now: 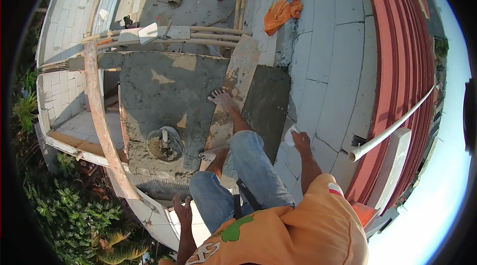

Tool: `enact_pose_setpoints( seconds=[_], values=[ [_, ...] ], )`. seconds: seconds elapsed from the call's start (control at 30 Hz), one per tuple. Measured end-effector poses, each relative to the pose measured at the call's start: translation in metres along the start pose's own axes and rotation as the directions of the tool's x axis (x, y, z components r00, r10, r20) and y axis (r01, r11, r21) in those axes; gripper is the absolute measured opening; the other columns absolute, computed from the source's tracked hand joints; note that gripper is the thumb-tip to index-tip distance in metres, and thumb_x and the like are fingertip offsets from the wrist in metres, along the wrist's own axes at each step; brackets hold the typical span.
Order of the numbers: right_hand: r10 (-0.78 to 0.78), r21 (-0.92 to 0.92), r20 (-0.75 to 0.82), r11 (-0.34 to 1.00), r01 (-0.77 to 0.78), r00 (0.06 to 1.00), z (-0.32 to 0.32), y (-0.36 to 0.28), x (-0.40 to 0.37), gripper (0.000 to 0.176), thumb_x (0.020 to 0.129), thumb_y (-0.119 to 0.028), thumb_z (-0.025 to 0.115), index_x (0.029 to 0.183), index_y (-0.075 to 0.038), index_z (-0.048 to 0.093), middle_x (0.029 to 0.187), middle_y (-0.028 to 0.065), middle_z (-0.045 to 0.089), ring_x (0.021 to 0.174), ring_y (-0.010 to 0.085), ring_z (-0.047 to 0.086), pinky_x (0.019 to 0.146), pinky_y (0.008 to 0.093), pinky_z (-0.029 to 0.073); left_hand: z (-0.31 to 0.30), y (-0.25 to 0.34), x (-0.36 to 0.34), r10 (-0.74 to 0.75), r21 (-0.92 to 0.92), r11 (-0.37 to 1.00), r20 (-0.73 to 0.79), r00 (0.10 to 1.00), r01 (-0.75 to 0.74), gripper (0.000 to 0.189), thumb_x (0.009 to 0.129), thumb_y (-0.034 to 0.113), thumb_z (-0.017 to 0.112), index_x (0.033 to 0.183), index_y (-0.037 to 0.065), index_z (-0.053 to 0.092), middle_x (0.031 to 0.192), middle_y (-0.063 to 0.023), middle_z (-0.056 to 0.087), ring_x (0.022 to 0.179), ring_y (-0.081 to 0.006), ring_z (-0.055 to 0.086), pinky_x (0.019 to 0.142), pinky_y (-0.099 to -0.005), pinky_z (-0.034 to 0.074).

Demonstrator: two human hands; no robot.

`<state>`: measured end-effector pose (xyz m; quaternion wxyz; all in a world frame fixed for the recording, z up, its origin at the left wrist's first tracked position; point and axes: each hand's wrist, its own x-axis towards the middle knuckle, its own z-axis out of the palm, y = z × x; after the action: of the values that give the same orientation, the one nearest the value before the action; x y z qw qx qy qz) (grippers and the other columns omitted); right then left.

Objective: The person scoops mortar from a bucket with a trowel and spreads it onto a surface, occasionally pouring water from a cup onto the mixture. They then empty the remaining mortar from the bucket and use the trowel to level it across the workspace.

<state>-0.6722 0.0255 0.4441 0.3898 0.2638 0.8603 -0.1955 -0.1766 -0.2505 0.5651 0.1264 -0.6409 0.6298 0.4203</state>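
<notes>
My right hand (301,141) is closed on a small white object (289,136) beside the block wall; its exact kind is not clear. My left hand (183,209) hangs low on the left with its fingers apart, and nothing is in it. Between my knees and the wet grey mortar slab (149,81), my bare feet stand on a long wooden plank (242,66). To the left of my feet a bucket (177,154) sits on the mortar, with grey mix and a tool with a pale handle (165,135) inside.
A white block wall (318,56) runs along the right, beside red roofing (397,66) and a white pipe (392,128). An orange cloth (284,9) lies on the wall. A curved board (97,101) spans an opening at left; trees (74,210) show far below.
</notes>
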Motion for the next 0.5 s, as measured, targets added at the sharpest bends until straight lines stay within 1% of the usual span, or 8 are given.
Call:
enact_pose_setpoints(
  seconds=[0.03, 0.07, 0.1, 0.2, 0.3, 0.37, 0.43, 0.5],
  values=[
    [-0.09, -0.15, -0.144, 0.986, 0.068, 0.986, -0.003, -0.003, -0.006, 0.059, 0.089, -0.05, 0.062, 0.105, 0.007, 0.062, 0.075, 0.0158, 0.064, 0.053, 0.0221, 0.058, 0.047, 0.0354, 0.045, -0.001, 0.0, -0.002, -0.025, 0.007, 1.0, 0.001, 1.0, 0.025, 0.05, 0.084, 0.014, 0.069, 0.123, -0.011, 0.049, 0.122, -0.0253, 0.051, 0.114, -0.0391, 0.049, 0.099, -0.0449, 0.039],
    [-0.102, -0.144, -0.159, 0.986, 0.079, 0.982, -0.005, -0.011, -0.006, 0.059, 0.089, -0.05, 0.062, 0.105, 0.007, 0.062, 0.075, 0.0158, 0.064, 0.053, 0.0221, 0.058, 0.047, 0.0354, 0.045, 0.0, 0.001, -0.005, -0.009, -0.007, 1.0, 0.003, 1.0, 0.009, 0.05, 0.084, 0.014, 0.069, 0.123, -0.011, 0.049, 0.122, -0.0253, 0.051, 0.114, -0.0391, 0.049, 0.099, -0.0449, 0.039],
    [-0.225, -0.185, -0.126, 0.962, 0.201, 0.966, -0.003, -0.023, -0.011, 0.061, 0.089, -0.051, 0.062, 0.108, 0.007, 0.061, 0.076, 0.0172, 0.065, 0.055, 0.0231, 0.06, 0.05, 0.0365, 0.047, -0.002, 0.006, -0.01, -0.038, -0.04, 0.998, -0.008, 0.999, 0.038, 0.05, 0.085, 0.014, 0.068, 0.124, -0.01, 0.048, 0.124, -0.0253, 0.049, 0.114, -0.0387, 0.049, 0.098, -0.0448, 0.04],
    [-0.576, -0.2, -0.22, 0.817, 0.541, 0.787, -0.002, -0.079, -0.067, 0.061, 0.09, -0.053, 0.06, 0.106, 0.006, 0.062, 0.074, 0.0181, 0.066, 0.061, 0.0229, 0.064, 0.057, 0.0358, 0.049, -0.003, 0.009, -0.02, -0.02, -0.115, 0.993, 0.024, 1.0, 0.023, 0.052, 0.086, 0.015, 0.068, 0.128, -0.008, 0.047, 0.126, -0.0243, 0.046, 0.112, -0.0378, 0.05, 0.095, -0.045, 0.041],
    [-0.616, -0.178, -0.314, 0.786, 0.593, 0.722, -0.041, -0.153, -0.144, 0.06, 0.091, -0.054, 0.06, 0.101, 0.005, 0.061, 0.07, 0.0135, 0.063, 0.062, 0.0193, 0.062, 0.057, 0.0319, 0.048, -0.01, 0.025, -0.026, -0.102, -0.01, 0.995, -0.011, 0.995, 0.102, 0.054, 0.087, 0.017, 0.067, 0.132, -0.005, 0.047, 0.118, -0.022, 0.048, 0.107, -0.037, 0.051, 0.09, -0.046, 0.043],
    [-0.598, 0.057, -0.348, 0.755, 0.653, 0.722, -0.071, -0.193, -0.182, 0.058, 0.092, -0.054, 0.059, 0.097, 0.003, 0.06, 0.065, 0.0084, 0.058, 0.06, 0.015, 0.057, 0.057, 0.032, 0.046, -0.01, 0.008, -0.018, -0.042, 0.084, 0.995, -0.019, 0.999, 0.044, 0.056, 0.087, 0.019, 0.068, 0.133, -0.004, 0.047, 0.121, -0.0237, 0.05, 0.108, -0.0373, 0.052, 0.09, -0.0468, 0.044],
    [-0.586, 0.13, -0.401, 0.724, 0.677, 0.704, -0.12, -0.227, -0.214, 0.054, 0.092, -0.05, 0.061, 0.098, 0.004, 0.059, 0.077, 0.0184, 0.066, 0.074, 0.0263, 0.066, 0.07, 0.0397, 0.051, -0.013, -0.001, -0.013, -0.013, 0.087, 0.996, -0.027, 1.0, 0.015, 0.056, 0.088, 0.021, 0.067, 0.134, -0.004, 0.047, 0.123, -0.0243, 0.05, 0.109, -0.0376, 0.052, 0.09, -0.047, 0.045],
    [-0.599, 0.087, -0.536, 0.661, 0.745, 0.595, -0.17, -0.244, -0.221, 0.054, 0.092, -0.051, 0.062, 0.096, 0.002, 0.058, 0.069, 0.0125, 0.061, 0.067, 0.0205, 0.06, 0.065, 0.0362, 0.049, -0.013, -0.011, -0.004, 0.025, 0.051, 0.998, -0.056, 0.998, -0.022, 0.054, 0.089, 0.022, 0.066, 0.133, -0.003, 0.048, 0.128, -0.0249, 0.049, 0.11, -0.0382, 0.053, 0.092, -0.047, 0.045]
  ],
)
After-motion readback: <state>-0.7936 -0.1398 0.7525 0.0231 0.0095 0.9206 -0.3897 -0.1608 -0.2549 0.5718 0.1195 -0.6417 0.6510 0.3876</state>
